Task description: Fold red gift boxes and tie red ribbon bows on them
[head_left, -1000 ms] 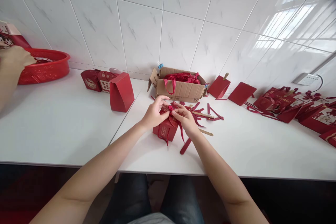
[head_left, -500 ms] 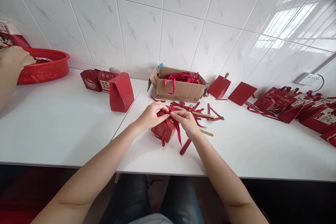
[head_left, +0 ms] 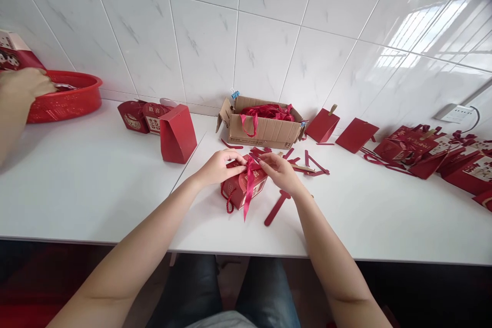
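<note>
A small red gift box point(head_left: 239, 193) with printed lettering and a twisted cord handle point(head_left: 229, 204) stands on the white table in front of me. Over its top runs a red satin ribbon point(head_left: 249, 192), one tail hanging down the front face. My left hand point(head_left: 221, 168) is closed at the top left of the box, thumb and fingers pinching the ribbon by its knot. On the other side, my right hand point(head_left: 283, 173) pinches the ribbon between thumb and fingertips. Fingers partly hide the knot.
Behind the box stands a cardboard carton point(head_left: 265, 130) of red ribbons. Red strips point(head_left: 277, 209) lie scattered rightward. Red boxes stand left point(head_left: 178, 134) and right point(head_left: 357, 136). Another person's hand point(head_left: 28, 83) reaches into a red plastic basket point(head_left: 82, 100).
My right hand has moved slightly right, away from my left. The ribbon tail now hangs down the middle of the box's front. The other person's hand has shifted a little in the basket.
</note>
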`<action>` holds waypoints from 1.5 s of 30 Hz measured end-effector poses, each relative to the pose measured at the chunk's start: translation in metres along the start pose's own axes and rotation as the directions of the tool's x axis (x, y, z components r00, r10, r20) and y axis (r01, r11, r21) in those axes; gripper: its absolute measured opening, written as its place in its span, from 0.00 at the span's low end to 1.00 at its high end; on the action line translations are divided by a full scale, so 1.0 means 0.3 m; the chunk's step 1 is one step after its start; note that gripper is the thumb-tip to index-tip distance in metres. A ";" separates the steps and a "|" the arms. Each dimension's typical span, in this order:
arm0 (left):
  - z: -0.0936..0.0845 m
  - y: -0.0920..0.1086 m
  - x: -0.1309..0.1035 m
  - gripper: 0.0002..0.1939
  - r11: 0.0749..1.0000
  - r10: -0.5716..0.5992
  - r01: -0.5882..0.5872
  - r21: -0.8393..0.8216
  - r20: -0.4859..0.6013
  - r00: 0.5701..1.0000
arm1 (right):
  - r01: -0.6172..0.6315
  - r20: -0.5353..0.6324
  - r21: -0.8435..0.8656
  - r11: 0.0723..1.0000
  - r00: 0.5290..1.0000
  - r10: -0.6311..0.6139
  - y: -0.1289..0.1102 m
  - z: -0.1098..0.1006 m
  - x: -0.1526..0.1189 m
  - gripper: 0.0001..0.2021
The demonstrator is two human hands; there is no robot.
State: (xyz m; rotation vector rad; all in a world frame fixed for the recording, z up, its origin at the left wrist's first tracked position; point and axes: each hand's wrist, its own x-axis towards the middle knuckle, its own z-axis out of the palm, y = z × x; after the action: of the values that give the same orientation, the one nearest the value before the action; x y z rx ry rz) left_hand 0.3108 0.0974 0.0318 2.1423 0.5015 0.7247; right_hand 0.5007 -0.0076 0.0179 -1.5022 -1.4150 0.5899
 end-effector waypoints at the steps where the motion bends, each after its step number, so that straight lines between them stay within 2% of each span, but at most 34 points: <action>1: 0.000 0.000 0.000 0.09 1.000 0.008 -0.008 -0.005 0.010 1.000 | 0.001 0.002 -0.024 1.000 1.000 -0.001 0.000 -0.009 0.000 0.14; 4: 0.001 0.000 0.001 0.08 0.999 0.032 -0.031 -0.023 0.038 0.999 | 0.000 0.034 -0.038 0.999 0.999 0.001 -0.004 -0.037 -0.005 0.14; 7: 0.002 0.001 0.003 0.08 0.998 0.042 -0.039 -0.046 0.062 0.997 | -0.002 0.123 -0.034 0.999 0.992 0.006 -0.011 -0.060 -0.013 0.16; 12: 0.006 0.010 0.001 0.06 0.998 0.048 -0.044 -0.050 0.068 0.997 | 0.027 0.249 -0.097 0.995 0.968 -0.002 -0.025 -0.103 -0.027 0.15; 16: 0.011 0.014 -0.002 0.06 0.997 0.071 -0.068 -0.037 0.098 0.993 | 0.035 0.340 -0.072 0.997 0.940 -0.008 -0.021 -0.143 -0.037 0.16; 21: 0.017 0.011 -0.003 0.06 0.995 0.096 -0.092 -0.043 0.105 0.990 | 0.031 0.348 -0.067 0.997 0.937 -0.006 -0.022 -0.167 -0.044 0.14; 24: 0.019 0.010 -0.002 0.06 0.994 0.102 -0.098 -0.043 0.099 0.990 | 0.102 0.328 -0.085 0.991 0.942 -0.068 -0.033 -0.183 -0.052 0.10; 27: 0.020 0.013 -0.001 0.06 0.994 0.107 -0.104 -0.038 0.099 0.989 | 0.158 0.415 0.009 0.987 0.898 -0.147 -0.037 -0.190 -0.055 0.11; 29: 0.021 0.016 0.000 0.06 0.993 0.113 -0.110 -0.033 0.107 0.988 | 0.162 0.335 0.088 0.983 0.924 -0.182 -0.036 -0.171 -0.049 0.12; 31: 0.023 0.022 0.001 0.06 0.993 0.117 -0.115 -0.022 0.121 0.986 | 0.197 0.156 0.126 0.972 0.964 -0.216 -0.034 -0.134 -0.038 0.13; 33: 0.026 0.027 0.002 0.06 0.993 0.120 -0.120 -0.008 0.134 0.984 | 0.275 0.091 0.104 0.956 0.954 -0.284 -0.036 -0.089 -0.024 0.15; 38: 0.028 0.028 0.002 0.05 0.994 0.104 -0.107 0.011 0.127 0.986 | 0.507 0.177 -0.103 0.856 0.856 -0.485 -0.050 -0.030 -0.011 0.13; 45: 0.017 0.022 -0.010 0.06 0.991 0.133 -0.136 0.021 0.087 0.987 | 0.605 0.195 -0.176 0.777 0.795 -0.575 -0.029 -0.042 -0.020 0.15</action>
State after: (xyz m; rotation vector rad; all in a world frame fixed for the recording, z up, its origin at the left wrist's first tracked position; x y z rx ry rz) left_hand 0.3125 0.0887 0.0334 2.2383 0.3256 0.7005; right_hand 0.5061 -0.0184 0.0294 -1.0950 -2.0008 0.1269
